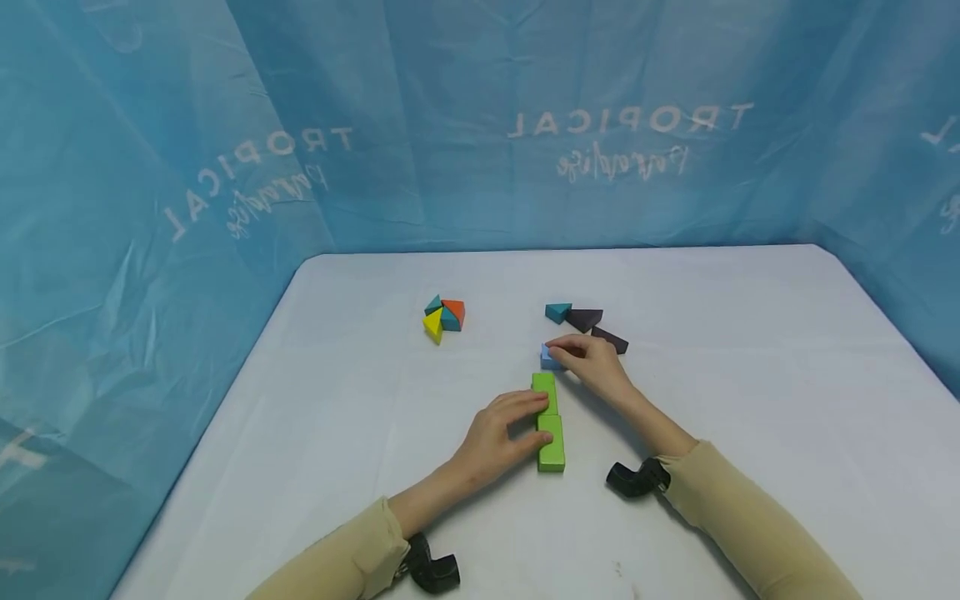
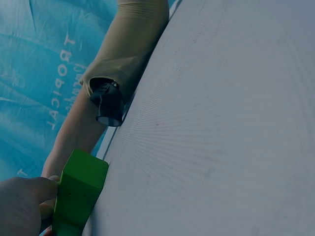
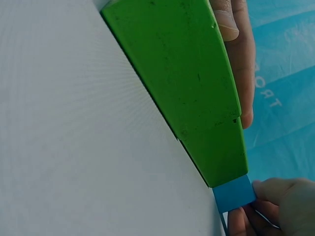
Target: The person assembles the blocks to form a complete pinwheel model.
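Observation:
Two green rectangular blocks lie end to end in a row on the table, a near green block and a far green block. My left hand rests along their left side, its thumb touching the near one and its fingers the far one. Past the far end of the row, my right hand pinches a small blue block between thumb and fingers. The right wrist view shows that blue block close to the row's end; fingers partly cover it.
Beyond the right hand lie a teal triangular block and two dark blocks, one flat and one angled. Farther left sits a cluster of triangular blocks: yellow, orange and teal. Blue printed sheeting surrounds the white table.

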`<action>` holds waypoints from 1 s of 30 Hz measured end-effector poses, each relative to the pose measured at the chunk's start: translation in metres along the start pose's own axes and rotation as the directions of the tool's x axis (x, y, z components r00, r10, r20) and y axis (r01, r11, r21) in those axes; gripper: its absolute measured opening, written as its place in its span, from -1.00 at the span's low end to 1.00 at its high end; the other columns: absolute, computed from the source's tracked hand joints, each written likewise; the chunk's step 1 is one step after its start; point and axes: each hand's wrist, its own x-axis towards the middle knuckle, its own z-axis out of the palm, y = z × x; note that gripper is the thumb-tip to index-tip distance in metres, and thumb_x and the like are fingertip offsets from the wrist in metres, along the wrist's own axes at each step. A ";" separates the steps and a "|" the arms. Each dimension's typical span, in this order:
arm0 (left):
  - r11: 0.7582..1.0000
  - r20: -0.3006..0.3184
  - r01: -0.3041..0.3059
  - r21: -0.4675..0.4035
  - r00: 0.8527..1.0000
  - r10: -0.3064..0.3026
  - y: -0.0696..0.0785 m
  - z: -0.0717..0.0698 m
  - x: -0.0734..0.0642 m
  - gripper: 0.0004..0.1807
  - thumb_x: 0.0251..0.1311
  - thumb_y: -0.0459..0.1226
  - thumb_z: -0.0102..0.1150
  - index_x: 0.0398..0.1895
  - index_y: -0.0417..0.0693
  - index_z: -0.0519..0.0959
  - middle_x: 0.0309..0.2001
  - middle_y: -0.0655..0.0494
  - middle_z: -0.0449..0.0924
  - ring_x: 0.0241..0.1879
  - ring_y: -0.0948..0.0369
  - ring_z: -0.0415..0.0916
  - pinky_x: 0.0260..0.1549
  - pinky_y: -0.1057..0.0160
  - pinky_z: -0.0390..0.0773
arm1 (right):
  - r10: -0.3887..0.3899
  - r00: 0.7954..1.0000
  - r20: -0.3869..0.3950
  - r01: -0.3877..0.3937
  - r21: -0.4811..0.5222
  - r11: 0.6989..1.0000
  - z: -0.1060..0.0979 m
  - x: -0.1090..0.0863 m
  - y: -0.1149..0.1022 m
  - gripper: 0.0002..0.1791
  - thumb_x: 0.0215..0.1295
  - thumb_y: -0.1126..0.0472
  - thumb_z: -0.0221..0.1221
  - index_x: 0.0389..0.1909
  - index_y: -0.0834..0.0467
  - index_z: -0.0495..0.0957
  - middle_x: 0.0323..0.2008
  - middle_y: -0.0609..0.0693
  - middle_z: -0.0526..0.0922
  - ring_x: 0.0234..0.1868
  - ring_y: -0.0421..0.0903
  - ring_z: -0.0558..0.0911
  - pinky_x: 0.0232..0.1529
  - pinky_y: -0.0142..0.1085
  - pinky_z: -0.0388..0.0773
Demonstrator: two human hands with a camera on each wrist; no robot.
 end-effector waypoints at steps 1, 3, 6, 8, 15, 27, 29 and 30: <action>1.000 -0.001 0.002 -0.004 1.000 -0.002 0.000 -0.001 -0.001 -0.51 0.12 -0.19 0.32 0.11 -0.19 0.54 0.17 0.12 0.48 0.23 0.23 0.30 0.20 0.20 0.30 | 0.002 1.000 0.007 -0.002 0.005 1.000 0.001 0.000 -0.001 -0.76 0.29 0.12 0.20 -0.12 0.16 0.68 -0.26 -0.01 0.70 -0.28 -0.14 0.62 -0.28 -0.28 0.53; 1.000 -0.005 -0.004 -0.008 1.000 0.004 0.000 -0.001 -0.002 -0.51 0.12 -0.19 0.32 0.11 -0.20 0.54 0.17 0.10 0.48 0.23 0.20 0.30 0.20 0.18 0.31 | 0.001 1.000 0.016 -0.001 0.010 1.000 0.002 0.000 -0.002 -0.75 0.29 0.11 0.20 -0.12 0.16 0.67 -0.26 -0.02 0.70 -0.29 -0.15 0.61 -0.29 -0.29 0.52; 1.000 0.002 -0.018 -0.006 1.000 0.018 0.000 0.000 -0.002 -0.51 0.14 -0.18 0.31 0.12 -0.19 0.54 0.17 0.10 0.48 0.23 0.19 0.30 0.20 0.18 0.31 | 0.002 1.000 0.016 -0.002 0.013 1.000 0.001 -0.003 -0.002 -0.74 0.29 0.11 0.21 -0.12 0.17 0.67 -0.27 -0.02 0.70 -0.32 -0.15 0.61 -0.30 -0.31 0.51; 1.000 0.008 -0.027 -0.002 1.000 0.027 0.001 0.002 -0.001 -0.51 0.14 -0.17 0.30 0.12 -0.19 0.54 0.17 0.11 0.48 0.24 0.19 0.30 0.20 0.18 0.30 | 0.004 1.000 0.011 -0.005 0.014 1.000 0.000 -0.005 0.000 -0.75 0.28 0.12 0.21 -0.12 0.17 0.67 -0.28 -0.01 0.70 -0.32 -0.15 0.61 -0.31 -0.32 0.50; 0.999 -0.017 -0.033 0.006 0.999 0.034 0.002 0.000 -0.001 -0.52 0.12 -0.20 0.33 0.09 -0.20 0.55 0.14 0.09 0.50 0.22 0.16 0.32 0.19 0.20 0.31 | 0.004 0.999 0.037 -0.005 0.020 1.000 0.001 -0.003 -0.001 -0.74 0.28 0.09 0.21 -0.11 0.15 0.67 -0.24 -0.02 0.70 -0.28 -0.15 0.62 -0.28 -0.31 0.53; 1.000 0.023 0.025 -0.010 0.999 -0.024 0.003 0.000 -0.003 -0.51 0.16 -0.13 0.29 0.14 -0.13 0.54 0.18 0.17 0.46 0.25 0.26 0.27 0.21 0.19 0.29 | 0.008 0.998 0.070 -0.010 0.039 0.999 0.004 -0.006 -0.001 -0.74 0.28 0.09 0.21 -0.13 0.14 0.68 -0.27 -0.06 0.70 -0.31 -0.17 0.61 -0.27 -0.27 0.52; 1.000 0.022 0.027 -0.012 0.999 -0.027 0.004 -0.001 -0.003 -0.51 0.16 -0.13 0.29 0.14 -0.14 0.53 0.18 0.16 0.46 0.25 0.25 0.27 0.21 0.19 0.29 | 0.005 0.997 0.074 -0.008 0.049 0.999 0.005 -0.006 -0.002 -0.75 0.28 0.09 0.21 -0.14 0.14 0.68 -0.28 -0.07 0.70 -0.31 -0.17 0.62 -0.26 -0.27 0.52; 1.000 0.021 0.027 -0.011 0.999 -0.026 0.004 -0.002 -0.003 -0.51 0.16 -0.13 0.29 0.14 -0.14 0.53 0.18 0.16 0.46 0.25 0.25 0.27 0.21 0.19 0.29 | 0.001 0.997 0.077 -0.005 0.049 0.999 0.005 -0.005 -0.003 -0.75 0.28 0.09 0.22 -0.15 0.15 0.68 -0.28 -0.07 0.70 -0.31 -0.18 0.62 -0.26 -0.28 0.52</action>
